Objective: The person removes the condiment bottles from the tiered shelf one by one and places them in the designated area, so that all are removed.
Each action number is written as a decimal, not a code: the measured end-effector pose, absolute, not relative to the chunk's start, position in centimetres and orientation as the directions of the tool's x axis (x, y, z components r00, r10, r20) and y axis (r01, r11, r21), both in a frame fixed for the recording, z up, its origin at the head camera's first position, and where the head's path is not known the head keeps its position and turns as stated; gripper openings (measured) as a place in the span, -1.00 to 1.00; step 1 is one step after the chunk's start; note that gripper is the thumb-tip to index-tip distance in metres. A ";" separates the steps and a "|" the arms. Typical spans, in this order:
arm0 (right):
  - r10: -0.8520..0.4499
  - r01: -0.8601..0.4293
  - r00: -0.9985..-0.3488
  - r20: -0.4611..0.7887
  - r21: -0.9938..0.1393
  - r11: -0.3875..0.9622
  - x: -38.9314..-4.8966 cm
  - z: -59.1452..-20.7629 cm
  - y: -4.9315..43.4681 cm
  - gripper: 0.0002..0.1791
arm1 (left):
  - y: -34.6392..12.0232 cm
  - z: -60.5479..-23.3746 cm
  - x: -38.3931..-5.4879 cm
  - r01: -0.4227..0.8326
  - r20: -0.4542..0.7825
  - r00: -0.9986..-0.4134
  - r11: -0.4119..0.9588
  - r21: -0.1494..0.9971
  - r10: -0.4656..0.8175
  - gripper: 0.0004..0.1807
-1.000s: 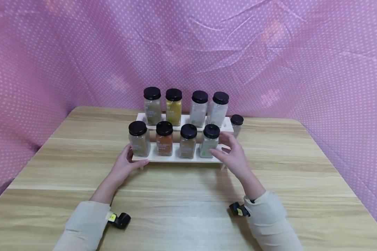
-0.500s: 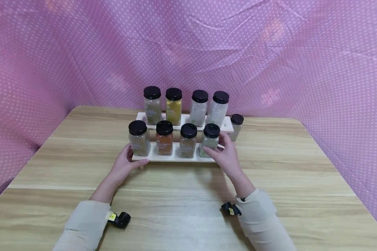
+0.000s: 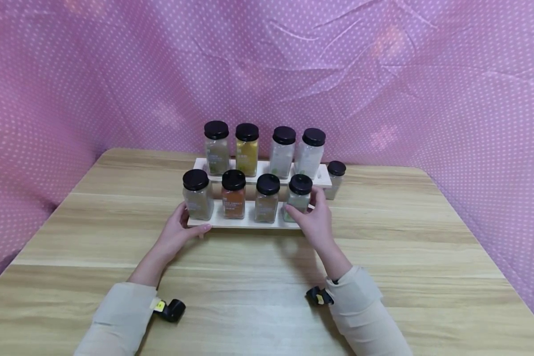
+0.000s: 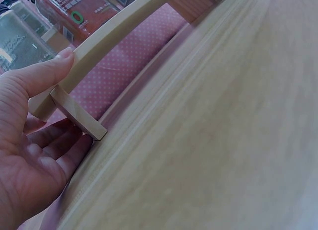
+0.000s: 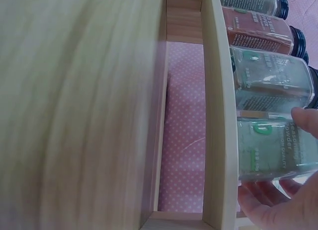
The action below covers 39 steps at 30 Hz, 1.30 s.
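Note:
A two-tier wooden spice rack (image 3: pixel 244 224) holds two rows of square glass spice jars with black lids. My left hand (image 3: pixel 174 235) grips the left end of the lower shelf. In the left wrist view its thumb (image 4: pixel 54 71) lies on the front edge, with the other fingers beside the rack's leg (image 4: pixel 77 115). My right hand (image 3: pixel 317 222) holds the rightmost front jar of pale green seasoning powder (image 3: pixel 299 200), standing on the lower shelf. Its thumb is at the jar's front and its fingers are against the right side, as the right wrist view shows.
Beside the upper shelf's right end, a further black-lidded jar (image 3: pixel 335 183) stands on the wooden table (image 3: pixel 249 291). Pink dotted cloth (image 3: pixel 267 64) hangs behind the table. The red pepper jar (image 3: pixel 233 200) stands second from left in the front row.
My right hand has moved left and closed in on the rightmost front jar, its thumb now across the jar's front. The left hand has stayed on the shelf end.

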State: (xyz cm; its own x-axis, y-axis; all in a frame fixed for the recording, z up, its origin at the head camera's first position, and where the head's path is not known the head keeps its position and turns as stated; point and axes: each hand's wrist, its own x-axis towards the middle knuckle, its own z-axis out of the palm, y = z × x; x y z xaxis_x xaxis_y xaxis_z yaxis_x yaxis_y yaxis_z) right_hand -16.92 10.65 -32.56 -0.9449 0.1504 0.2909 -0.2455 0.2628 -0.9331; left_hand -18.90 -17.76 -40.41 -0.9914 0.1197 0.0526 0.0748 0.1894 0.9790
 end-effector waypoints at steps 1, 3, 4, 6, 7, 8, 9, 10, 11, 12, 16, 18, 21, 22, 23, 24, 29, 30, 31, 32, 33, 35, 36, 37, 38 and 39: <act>0.155 -0.248 -0.943 0.296 -0.931 0.267 -16.9 -32.6 10.6 -0.44 | -17.8 -40.4 -18.9 0.076 0.053 -0.991 0.187 0.979 0.122 -0.04; 0.161 -0.255 -0.939 0.303 -0.930 0.263 -17.2 -32.9 10.7 -0.43 | -17.8 -40.4 -18.9 0.075 0.052 -0.991 0.186 0.980 0.122 -0.04; 0.162 -0.257 -0.939 0.304 -0.931 0.260 -17.4 -33.2 10.8 -0.43 | -17.8 -40.4 -18.9 0.075 0.053 -0.991 0.184 0.980 0.124 -0.04; 0.164 -0.257 -0.938 0.306 -0.930 0.263 -17.9 -33.8 11.1 -0.42 | -17.8 -40.4 -18.9 0.077 0.054 -0.990 0.179 0.981 0.127 -0.05; 0.164 -0.256 -0.938 0.305 -0.929 0.267 -18.1 -34.1 11.2 -0.41 | -17.8 -40.4 -18.9 0.077 0.054 -0.990 0.177 0.981 0.127 -0.05; 0.165 -0.256 -0.937 0.307 -0.928 0.273 -18.4 -34.4 11.3 -0.41 | -17.8 -40.4 -18.9 0.075 0.054 -0.991 0.174 0.982 0.126 -0.05; 0.164 -0.256 -0.937 0.309 -0.925 0.280 -18.6 -34.7 11.4 -0.41 | -17.8 -40.4 -18.8 0.076 0.055 -0.990 0.170 0.982 0.127 -0.05; 0.164 -0.257 -0.935 0.314 -0.921 0.293 -18.7 -34.8 11.5 -0.41 | -17.8 -40.4 -18.8 0.076 0.054 -0.990 0.169 0.983 0.128 -0.05; 0.164 -0.261 -0.933 0.320 -0.916 0.304 -18.8 -34.9 11.5 -0.42 | -17.8 -40.4 -18.8 0.075 0.054 -0.990 0.168 0.983 0.127 -0.05; 0.165 -0.268 -0.930 0.329 -0.912 0.311 -18.8 -35.0 11.5 -0.42 | -17.8 -40.4 -18.8 0.073 0.052 -0.991 0.169 0.983 0.127 -0.05; 0.168 -0.310 -0.912 0.375 -0.896 0.319 -19.2 -35.8 11.7 -0.44 | -17.8 -40.4 -18.8 0.070 0.047 -0.991 0.180 0.981 0.127 -0.04; 0.170 -0.328 -0.904 0.393 -0.891 0.315 -19.6 -36.3 11.9 -0.45 | -17.8 -40.5 -18.8 0.072 0.049 -0.991 0.180 0.981 0.126 -0.05; 0.163 -0.349 -0.896 0.413 -0.882 0.316 -20.4 -37.4 12.3 -0.45 | -17.8 -40.5 -18.9 0.077 0.055 -0.991 0.177 0.981 0.125 -0.06; 0.165 -0.347 -0.897 0.410 -0.885 0.312 -20.1 -37.1 12.2 -0.45 | -17.8 -40.5 -18.9 0.079 0.057 -0.990 0.174 0.982 0.125 -0.07; 0.164 -0.349 -0.897 0.410 -0.885 0.308 -20.1 -37.0 12.2 -0.46 | -17.8 -40.5 -18.9 0.080 0.059 -0.990 0.173 0.982 0.126 -0.07; 0.164 -0.350 -0.898 0.409 -0.888 0.300 -19.8 -36.7 12.2 -0.47 | -17.8 -40.5 -18.9 0.080 0.058 -0.990 0.175 0.981 0.126 -0.07; 0.178 -0.301 -0.915 0.361 -0.908 0.293 -18.5 -34.8 11.8 -0.47 | -17.8 -40.5 -18.9 0.083 0.060 -0.990 0.177 0.981 0.128 -0.08; 0.180 -0.287 -0.920 0.349 -0.911 0.296 -18.4 -34.5 11.8 -0.46 | -17.8 -40.5 -18.9 0.082 0.060 -0.990 0.178 0.981 0.129 -0.08; 0.180 -0.275 -0.924 0.337 -0.914 0.298 -18.3 -34.4 11.8 -0.45 | -17.8 -40.5 -18.9 0.081 0.059 -0.990 0.179 0.981 0.129 -0.07; 0.180 -0.265 -0.928 0.327 -0.916 0.302 -18.2 -34.3 11.9 -0.44 | -17.8 -40.5 -18.9 0.080 0.057 -0.990 0.179 0.981 0.129 -0.07; 0.179 -0.260 -0.929 0.323 -0.917 0.304 -18.1 -34.2 12.0 -0.44 | -17.8 -40.5 -18.9 0.079 0.056 -0.990 0.178 0.981 0.129 -0.07; 0.178 -0.260 -0.930 0.322 -0.917 0.303 -17.9 -34.0 12.1 -0.43 | -17.8 -40.4 -18.8 0.078 0.056 -0.990 0.176 0.981 0.129 -0.06; 0.178 -0.264 -0.928 0.326 -0.916 0.302 -17.8 -33.9 12.2 -0.42 | -17.8 -40.4 -18.8 0.078 0.056 -0.990 0.176 0.981 0.129 -0.06; 0.177 -0.269 -0.927 0.331 -0.915 0.301 -17.7 -33.9 12.3 -0.43 | -17.8 -40.4 -18.8 0.080 0.057 -0.990 0.176 0.981 0.129 -0.06; 0.176 -0.273 -0.926 0.334 -0.915 0.297 -17.6 -33.7 12.3 -0.43 | -17.8 -40.4 -18.8 0.083 0.060 -0.990 0.173 0.981 0.129 -0.06; 0.176 -0.274 -0.926 0.334 -0.916 0.293 -17.5 -33.7 12.4 -0.43 | -17.7 -40.4 -18.8 0.083 0.062 -0.990 0.172 0.981 0.129 -0.06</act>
State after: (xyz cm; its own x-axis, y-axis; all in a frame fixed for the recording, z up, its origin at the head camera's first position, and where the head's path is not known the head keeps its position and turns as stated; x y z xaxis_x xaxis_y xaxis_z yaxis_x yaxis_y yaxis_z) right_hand -17.48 12.42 -33.66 -0.9261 0.1761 0.3336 -0.2742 0.2933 -0.9159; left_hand -18.78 -17.75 -40.42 -0.9898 0.1286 0.0615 0.0834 0.1723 0.9815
